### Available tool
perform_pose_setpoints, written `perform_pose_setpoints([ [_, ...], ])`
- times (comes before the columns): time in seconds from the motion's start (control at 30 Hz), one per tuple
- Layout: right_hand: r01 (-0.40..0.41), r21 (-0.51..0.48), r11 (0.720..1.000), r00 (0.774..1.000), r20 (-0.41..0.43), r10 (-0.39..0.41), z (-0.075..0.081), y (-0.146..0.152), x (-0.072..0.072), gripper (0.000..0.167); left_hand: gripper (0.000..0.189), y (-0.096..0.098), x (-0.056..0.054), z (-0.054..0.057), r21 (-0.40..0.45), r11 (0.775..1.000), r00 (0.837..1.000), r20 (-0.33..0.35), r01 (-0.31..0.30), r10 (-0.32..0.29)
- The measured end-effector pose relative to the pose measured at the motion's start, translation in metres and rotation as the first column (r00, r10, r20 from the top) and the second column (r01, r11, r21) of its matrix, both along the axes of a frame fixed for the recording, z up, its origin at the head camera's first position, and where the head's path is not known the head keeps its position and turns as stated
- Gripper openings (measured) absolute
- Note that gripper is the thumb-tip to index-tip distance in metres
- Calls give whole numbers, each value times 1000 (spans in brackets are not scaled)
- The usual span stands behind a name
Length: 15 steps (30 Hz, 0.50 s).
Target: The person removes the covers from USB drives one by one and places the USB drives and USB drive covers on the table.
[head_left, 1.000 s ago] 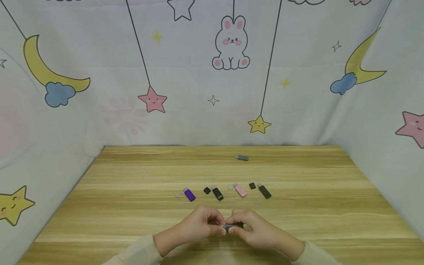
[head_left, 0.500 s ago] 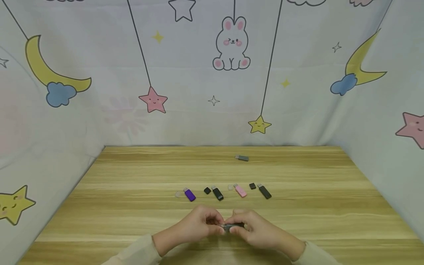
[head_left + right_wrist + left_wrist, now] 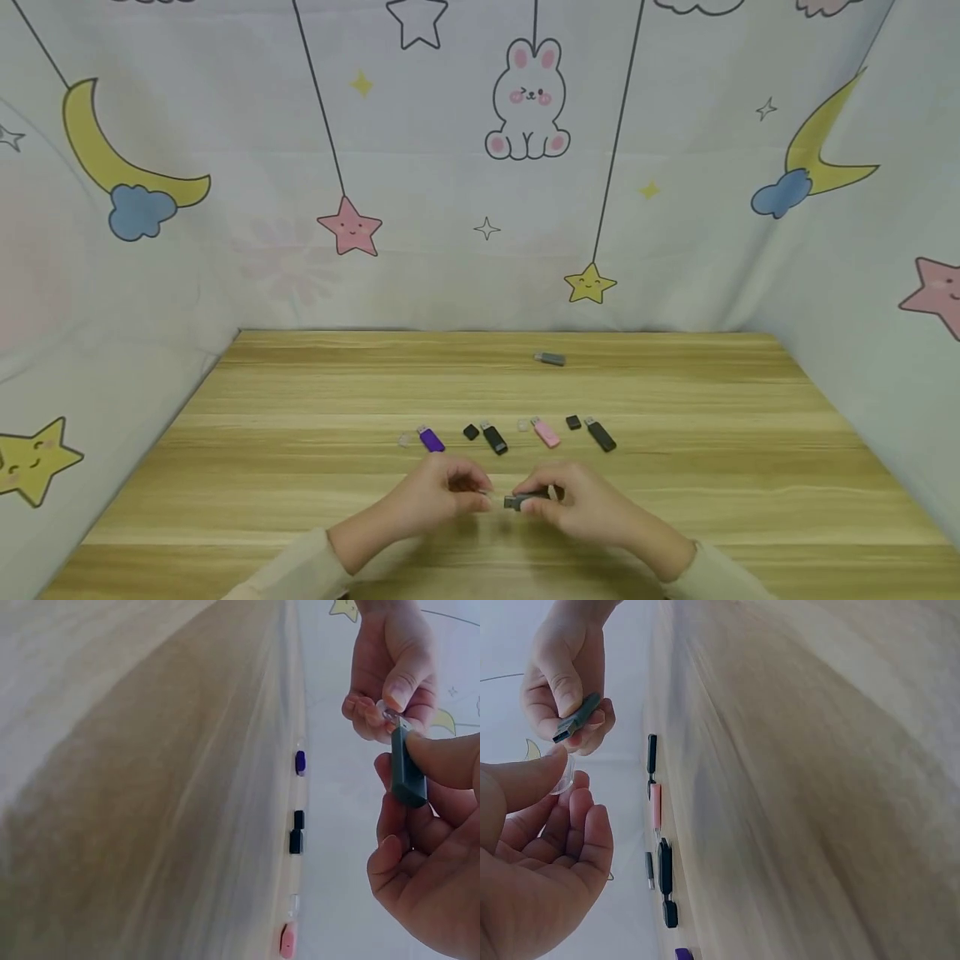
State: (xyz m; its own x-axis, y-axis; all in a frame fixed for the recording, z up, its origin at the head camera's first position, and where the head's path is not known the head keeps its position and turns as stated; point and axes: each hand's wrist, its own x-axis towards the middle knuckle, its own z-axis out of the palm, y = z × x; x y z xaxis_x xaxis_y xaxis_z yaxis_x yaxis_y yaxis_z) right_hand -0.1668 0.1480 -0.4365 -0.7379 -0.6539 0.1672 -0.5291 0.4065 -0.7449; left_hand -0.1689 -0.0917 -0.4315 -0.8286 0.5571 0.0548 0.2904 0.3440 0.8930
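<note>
My right hand [image 3: 581,500] pinches a dark grey-green USB stick [image 3: 407,769] between thumb and fingers, its metal plug bare and pointing left. A clear plastic cap [image 3: 564,778] sits between the thumb and fingertips of my left hand [image 3: 442,492]. A small gap parts the cap from the plug in the head view. Both hands are above the table, in front of a row of other sticks. In the left wrist view the plug's open end [image 3: 562,735] faces the left thumb.
On the wooden table [image 3: 300,500] lie a purple USB stick [image 3: 431,439], a black one [image 3: 494,437], a pink one [image 3: 546,432] and another black one [image 3: 601,434], each beside its loose cap. A grey stick [image 3: 551,359] lies farther back. A printed curtain [image 3: 420,292] hangs behind.
The hands were together at the stick's plug end. Now the left hand has drawn away leftward with the clear cap, baring the plug. Both hands sit slightly higher in the view.
</note>
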Motion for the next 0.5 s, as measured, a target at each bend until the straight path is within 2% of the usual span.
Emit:
perform_pose_setpoints([
  [0.1,19,-15,1000,1000,-10,-19,2,-2,-1,13,13,-3,-2,0,-6,1000,1000,-23,-14,14],
  [0.23,45,-26,999,999,16,-45,3,-5,-3,13,12,-6,-4,0,-11,999,999,-42,-33,33],
  [0.5,54,-35,998,998,40,-53,1,-11,-10,13,14,-13,-7,-2,-20,997,997,-21,-76,76],
])
